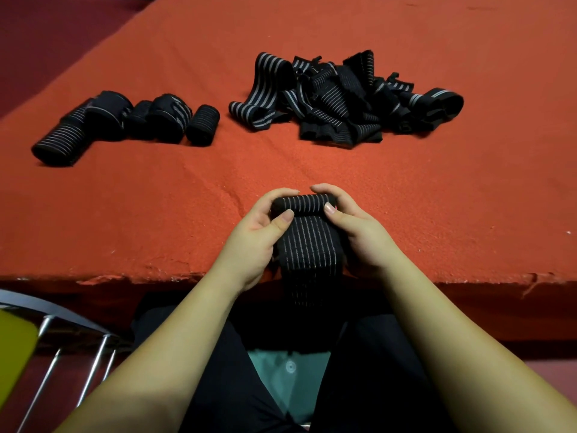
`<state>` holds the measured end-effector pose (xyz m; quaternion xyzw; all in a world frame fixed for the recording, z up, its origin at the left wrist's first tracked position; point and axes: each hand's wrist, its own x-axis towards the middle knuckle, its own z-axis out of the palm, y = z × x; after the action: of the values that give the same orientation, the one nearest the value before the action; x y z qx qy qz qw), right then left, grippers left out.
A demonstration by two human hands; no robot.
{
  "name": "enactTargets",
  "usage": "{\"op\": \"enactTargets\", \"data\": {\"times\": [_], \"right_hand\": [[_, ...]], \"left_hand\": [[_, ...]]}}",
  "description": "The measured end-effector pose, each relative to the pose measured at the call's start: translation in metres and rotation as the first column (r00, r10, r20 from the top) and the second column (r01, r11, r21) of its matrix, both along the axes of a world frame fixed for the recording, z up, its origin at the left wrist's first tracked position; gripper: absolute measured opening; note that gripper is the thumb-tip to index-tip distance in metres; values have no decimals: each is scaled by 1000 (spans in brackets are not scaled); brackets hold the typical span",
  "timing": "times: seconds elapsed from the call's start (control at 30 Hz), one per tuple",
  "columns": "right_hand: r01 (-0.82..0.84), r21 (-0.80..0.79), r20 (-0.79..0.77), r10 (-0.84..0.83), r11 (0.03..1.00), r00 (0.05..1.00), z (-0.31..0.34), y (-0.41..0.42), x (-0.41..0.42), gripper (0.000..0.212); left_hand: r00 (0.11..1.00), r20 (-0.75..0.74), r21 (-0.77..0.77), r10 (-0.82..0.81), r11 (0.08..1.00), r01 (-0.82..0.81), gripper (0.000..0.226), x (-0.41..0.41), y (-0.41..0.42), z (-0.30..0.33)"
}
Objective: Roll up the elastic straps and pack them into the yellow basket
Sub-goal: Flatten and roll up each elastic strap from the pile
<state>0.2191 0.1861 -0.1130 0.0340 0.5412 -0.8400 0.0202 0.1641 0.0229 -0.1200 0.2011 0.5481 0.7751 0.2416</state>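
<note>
The strap (307,242) sits between the two hands at the near edge of the counter (406,198), its far end already wound into a small roll (303,204) whose long axis runs left to right. The flat tail runs back toward the person and drops over the edge. The left hand (253,239) and right hand (356,235) each grip an end of the roll, thumbs on top and fingers curled behind, likely to keep the winding tight and even. Ahead and to the left lie finished rolls (125,120); ahead and slightly right, a loose pile (343,101). A yellow shape (15,354), perhaps the basket, shows low on the left.
</note>
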Motion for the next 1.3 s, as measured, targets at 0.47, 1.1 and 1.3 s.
{"op": "enactTargets", "data": {"times": [0.47, 1.1, 1.3], "right_hand": [[61, 172, 14, -64, 983, 998, -1, -4, 0, 30], [-10, 445, 114, -45, 895, 992, 4, -5, -1, 31], [-13, 142, 100, -1, 990, 995, 2, -5, 2, 36]], "left_hand": [[993, -27, -109, 119, 987, -121, 9, 3, 2, 0], [994, -94, -263, 60, 961, -82, 17, 5, 2, -2], [994, 57, -73, 94, 993, -90, 22, 0, -1, -1]]}}
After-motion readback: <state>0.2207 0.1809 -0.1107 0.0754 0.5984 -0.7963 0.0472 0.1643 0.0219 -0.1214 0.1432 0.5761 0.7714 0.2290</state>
